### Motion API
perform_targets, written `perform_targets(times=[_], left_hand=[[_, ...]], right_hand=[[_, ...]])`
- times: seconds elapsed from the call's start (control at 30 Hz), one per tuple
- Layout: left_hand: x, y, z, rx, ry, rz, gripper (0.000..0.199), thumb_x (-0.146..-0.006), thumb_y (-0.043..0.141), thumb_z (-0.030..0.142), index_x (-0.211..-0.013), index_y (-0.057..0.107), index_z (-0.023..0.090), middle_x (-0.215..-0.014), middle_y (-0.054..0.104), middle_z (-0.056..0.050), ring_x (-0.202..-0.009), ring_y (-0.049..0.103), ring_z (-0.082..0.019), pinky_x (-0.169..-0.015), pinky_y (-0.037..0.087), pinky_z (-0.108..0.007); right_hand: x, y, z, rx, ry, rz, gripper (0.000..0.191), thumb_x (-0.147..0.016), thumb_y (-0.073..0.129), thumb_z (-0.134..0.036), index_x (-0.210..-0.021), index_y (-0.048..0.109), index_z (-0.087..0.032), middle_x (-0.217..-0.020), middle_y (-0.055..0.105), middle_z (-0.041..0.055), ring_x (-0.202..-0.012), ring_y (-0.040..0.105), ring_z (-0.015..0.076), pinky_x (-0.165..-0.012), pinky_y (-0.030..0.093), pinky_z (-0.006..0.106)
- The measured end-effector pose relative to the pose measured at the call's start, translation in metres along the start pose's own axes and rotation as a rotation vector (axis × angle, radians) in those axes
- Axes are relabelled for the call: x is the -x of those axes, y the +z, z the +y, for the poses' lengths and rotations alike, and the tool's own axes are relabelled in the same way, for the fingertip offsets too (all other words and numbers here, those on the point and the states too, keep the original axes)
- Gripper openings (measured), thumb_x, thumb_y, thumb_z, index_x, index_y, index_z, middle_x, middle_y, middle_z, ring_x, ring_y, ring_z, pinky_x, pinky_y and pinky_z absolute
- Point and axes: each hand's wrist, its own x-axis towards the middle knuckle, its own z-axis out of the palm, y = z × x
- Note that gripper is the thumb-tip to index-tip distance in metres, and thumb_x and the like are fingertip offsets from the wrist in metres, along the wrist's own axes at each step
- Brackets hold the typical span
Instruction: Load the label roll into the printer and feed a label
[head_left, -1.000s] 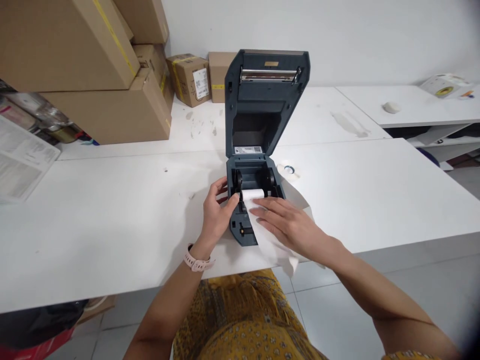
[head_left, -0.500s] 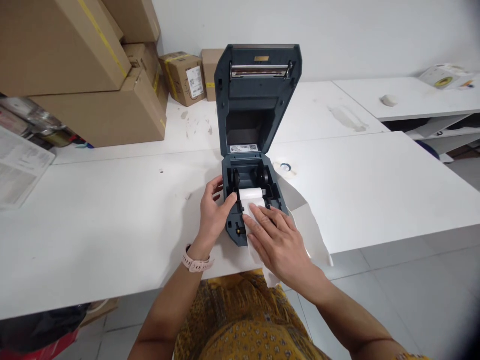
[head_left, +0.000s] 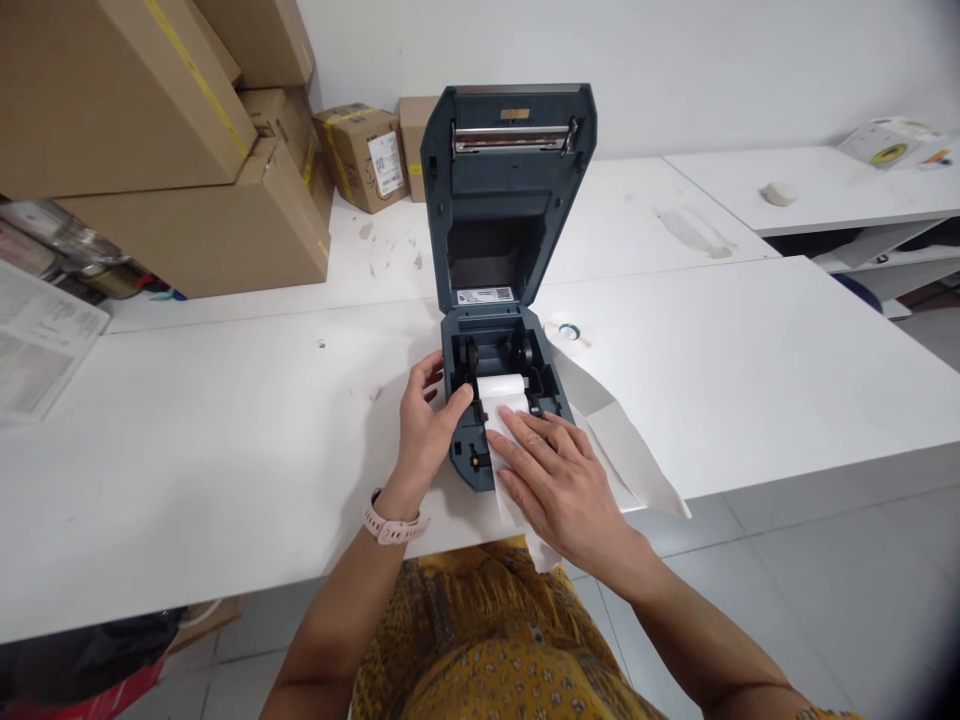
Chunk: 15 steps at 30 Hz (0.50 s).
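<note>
A dark blue-grey label printer [head_left: 517, 190] stands on the white table with its lid raised upright. A strip of white label paper [head_left: 501, 388] runs forward through its base and hangs past the front, its loose end near the table edge. My left hand [head_left: 426, 420] clasps the printer's left wall, thumb over the rim and fingers along the outside. My right hand [head_left: 559, 485] lies flat across the strip, fingers stretched out and fingertips pressing on the paper. The palm covers part of the strip and the base's front right corner.
Cardboard boxes [head_left: 210, 225] are stacked at the back left. A loose sheet of white paper [head_left: 619, 440] lies right of the printer, one corner over the table edge [head_left: 750, 480]. Behind it sits a small ring [head_left: 569, 332]. A pale round object [head_left: 779, 194] rests farther right.
The loose paper on the right has spread farther rightward. The view has shifted slightly. Both hands stay in nearly the same place on the printer and strip.
</note>
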Motion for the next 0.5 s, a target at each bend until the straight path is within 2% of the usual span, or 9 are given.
perform_targets(times=[0.3, 0.5], left_hand=[[0.0014, 0.0000, 0.0036, -0.014, -0.019, -0.006, 0.054, -0.084, 0.078, 0.040, -0.133, 0.060, 0.025, -0.141, 0.065, -0.012, -0.133, 0.060, -0.029, -0.110, 0.048, -0.049], [0.0010, -0.0026, 0.0007, -0.052, -0.010, -0.011, 0.059, -0.087, 0.077, 0.045, -0.138, 0.057, 0.024, -0.146, 0.062, -0.013, -0.136, 0.058, -0.030, -0.113, 0.047, -0.052]], right_hand=[[0.0035, -0.0022, 0.0002, 0.012, 0.013, -0.012, 0.030, -0.105, 0.058, -0.023, -0.132, 0.068, -0.016, -0.146, 0.068, 0.0147, -0.123, 0.070, 0.0299, -0.105, 0.056, 0.051], [0.0055, -0.0035, -0.0036, -0.030, 0.010, -0.001, 0.031, -0.104, 0.059, -0.020, -0.132, 0.069, -0.012, -0.144, 0.069, 0.0174, -0.125, 0.070, 0.0321, -0.105, 0.056, 0.055]])
